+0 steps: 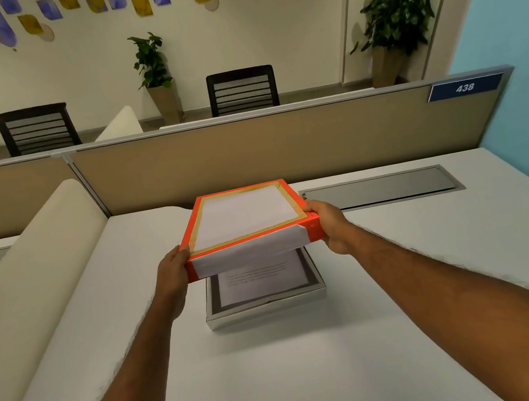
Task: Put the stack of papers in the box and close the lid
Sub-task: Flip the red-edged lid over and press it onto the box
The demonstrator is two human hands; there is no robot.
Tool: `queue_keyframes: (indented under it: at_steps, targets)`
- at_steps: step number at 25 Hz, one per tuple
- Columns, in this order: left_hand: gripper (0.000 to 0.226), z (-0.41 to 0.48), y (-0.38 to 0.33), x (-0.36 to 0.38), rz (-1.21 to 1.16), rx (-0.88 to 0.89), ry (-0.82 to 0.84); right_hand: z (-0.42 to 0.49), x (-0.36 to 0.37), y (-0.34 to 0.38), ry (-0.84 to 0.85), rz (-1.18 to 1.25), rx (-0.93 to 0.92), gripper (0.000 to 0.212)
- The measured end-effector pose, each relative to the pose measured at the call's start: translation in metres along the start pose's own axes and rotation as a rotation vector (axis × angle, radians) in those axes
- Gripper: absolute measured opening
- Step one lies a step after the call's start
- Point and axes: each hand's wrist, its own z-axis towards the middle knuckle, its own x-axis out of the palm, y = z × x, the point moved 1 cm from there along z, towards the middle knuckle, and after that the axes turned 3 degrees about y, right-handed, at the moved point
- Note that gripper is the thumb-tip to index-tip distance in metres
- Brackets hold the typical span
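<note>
- Above the middle of the white desk [283, 370], an orange lid [246, 224] is held in the air, tilted a little, its near edge lower than its far edge.
- The lid's top has a gold border around a white panel, and a white strip runs along its near side.
- The left hand [173, 277] grips the lid's near left corner, thumb on top and fingers wrapped under the edge.
- The right hand [329, 224] clasps the near right corner the same way, thumb on the top rim and fingers closed under the side.
- Directly below the lid sits the box [265, 300], a shallow silver-walled tray resting flat on the desk.
- The stack of papers [261, 278] lies inside the box, the top sheet showing a few faint lines of print; the far part of it is hidden by the lid.
- The lid and box are apart, with a clear gap between them.
- A cream cushion-like divider [38, 288] runs along the left of the desk, and a tan partition [282, 149] stands behind it carrying a blue sign [465, 87] reading 438.
- Beyond the partition are two black chairs [242, 91] and potted plants [399, 12] against the wall.
</note>
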Motion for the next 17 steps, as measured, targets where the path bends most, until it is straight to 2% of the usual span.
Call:
queue_keyframes:
  at_steps: [5, 9, 17]
  targets:
    - [0.023, 0.018, 0.003, -0.001, -0.012, -0.004, -0.012, 0.024, 0.007, 0.004, -0.005, -0.01, -0.02, 0.032]
    - [0.023, 0.032, 0.012, -0.001, 0.001, -0.037, -0.006, 0.04, 0.012, 0.001, -0.011, -0.028, 0.004, 0.036]
    - [0.033, 0.019, 0.067, -0.004, 0.053, 0.001, 0.032, 0.037, 0.002, -0.05, 0.084, -0.008, 0.004, 0.026]
